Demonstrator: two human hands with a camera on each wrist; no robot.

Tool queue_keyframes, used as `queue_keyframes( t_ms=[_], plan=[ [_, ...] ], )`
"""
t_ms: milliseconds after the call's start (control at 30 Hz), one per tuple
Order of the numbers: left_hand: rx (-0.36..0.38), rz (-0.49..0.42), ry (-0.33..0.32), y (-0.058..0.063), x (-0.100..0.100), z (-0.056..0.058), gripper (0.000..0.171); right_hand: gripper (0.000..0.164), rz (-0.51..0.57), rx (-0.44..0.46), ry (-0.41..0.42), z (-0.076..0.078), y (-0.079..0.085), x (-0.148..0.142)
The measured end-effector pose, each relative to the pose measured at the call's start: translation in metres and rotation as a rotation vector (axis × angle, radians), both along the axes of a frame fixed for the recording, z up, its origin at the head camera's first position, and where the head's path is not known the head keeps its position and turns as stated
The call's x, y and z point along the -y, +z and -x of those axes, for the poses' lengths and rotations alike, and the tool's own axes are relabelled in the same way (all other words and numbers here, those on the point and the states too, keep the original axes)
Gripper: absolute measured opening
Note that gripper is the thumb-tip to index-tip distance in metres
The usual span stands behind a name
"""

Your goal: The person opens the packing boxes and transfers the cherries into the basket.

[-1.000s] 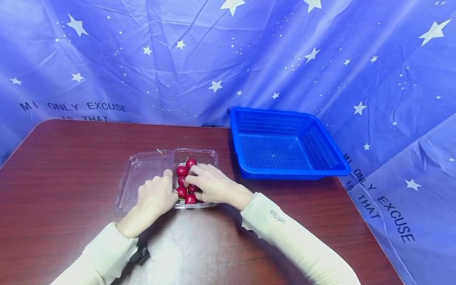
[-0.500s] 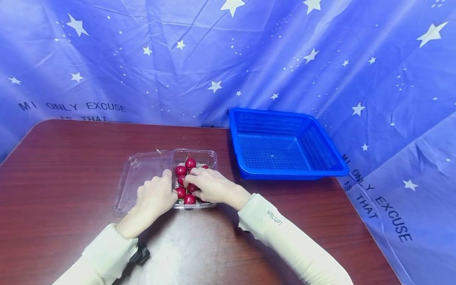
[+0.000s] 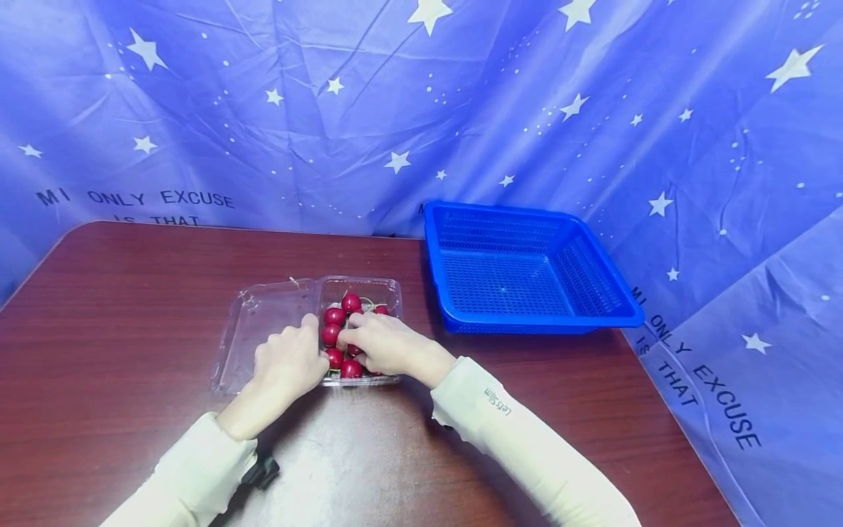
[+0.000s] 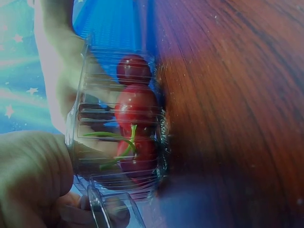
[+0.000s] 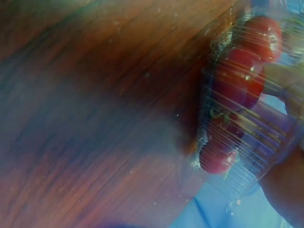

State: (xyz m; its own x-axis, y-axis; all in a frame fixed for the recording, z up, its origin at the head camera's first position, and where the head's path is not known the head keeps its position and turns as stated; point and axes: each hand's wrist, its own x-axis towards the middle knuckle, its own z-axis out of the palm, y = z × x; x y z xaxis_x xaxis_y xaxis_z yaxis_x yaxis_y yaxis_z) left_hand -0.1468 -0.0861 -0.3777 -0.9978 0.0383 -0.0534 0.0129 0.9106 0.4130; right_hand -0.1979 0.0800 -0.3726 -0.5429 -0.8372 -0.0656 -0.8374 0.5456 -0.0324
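A clear plastic clamshell box (image 3: 361, 281) lies on the table with its lid (image 3: 263, 315) folded out to the left. Several red cherries (image 3: 334, 316) with green stems fill its tray. My left hand (image 3: 290, 359) grips the box's near-left rim between tray and lid; in the left wrist view the thumb (image 4: 38, 161) lies against that edge. Reaching in from the right, my right hand (image 3: 388, 344) has its fingers curled down among the cherries. A partly covered cherry (image 3: 354, 349) shows between thumb and forefinger. The right fingertips are mostly hidden.
A blue plastic basket (image 3: 520, 319) with perforated walls stands at the back right of the brown wooden table (image 3: 132, 315). A blue star-printed curtain (image 3: 369, 124) hangs behind the table and along its right side. A small black object (image 3: 261, 471) shows beside the left cuff.
My right hand and forearm have shifted slightly left, with the fingers still inside the box. A cherry near the tray's right side shows more now. The left hand stays in place.
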Motion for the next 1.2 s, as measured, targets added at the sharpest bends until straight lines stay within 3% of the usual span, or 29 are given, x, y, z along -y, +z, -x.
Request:
queue_keyframes(
  t_ms=[333,667,1200],
  plan=[
    [-0.009,0.018,0.003,-0.001,-0.001,0.0,0.021,0.018,-0.08,-0.103,0.068,-0.002,0.001,0.0],
    [0.002,0.028,-0.003,0.002,-0.002,0.001,0.021,0.019,-0.095,-0.085,0.042,-0.001,0.006,0.001],
    [0.003,0.036,-0.002,0.001,-0.002,0.0,0.027,0.021,0.087,-0.054,0.028,0.008,0.036,-0.005]
  ],
)
